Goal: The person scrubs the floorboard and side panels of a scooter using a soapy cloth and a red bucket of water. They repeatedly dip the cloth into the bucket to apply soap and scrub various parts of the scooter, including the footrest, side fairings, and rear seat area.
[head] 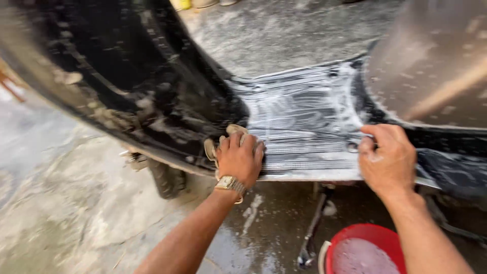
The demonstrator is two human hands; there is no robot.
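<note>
No packages, labels or signs show anywhere here; the one container is a round red plastic bucket (373, 238) of foamy water on the wet concrete floor (76, 213), low at the right and cut off by the bottom edge. Above it runs the black ribbed floor panel (304, 122) of a vehicle, streaked with white soap suds. The left hand (240, 158), with a gold metal wristwatch (231, 183) on its wrist, lies palm down on a beige cleaning cloth (223, 139) at the panel's left end, fingers spread flat over it, so only the cloth's edges stick out. The right hand (386, 160) sits at the panel's right edge with its fingers curled in; from here it is hard to make out whether they pinch anything. The dark curved bodywork (101, 81) at left is smeared by motion, and the grey soapy surface (436, 66) at upper right is blurred and cut off. Something thin and metal (314, 223) stands below the panel, unclear.
</note>
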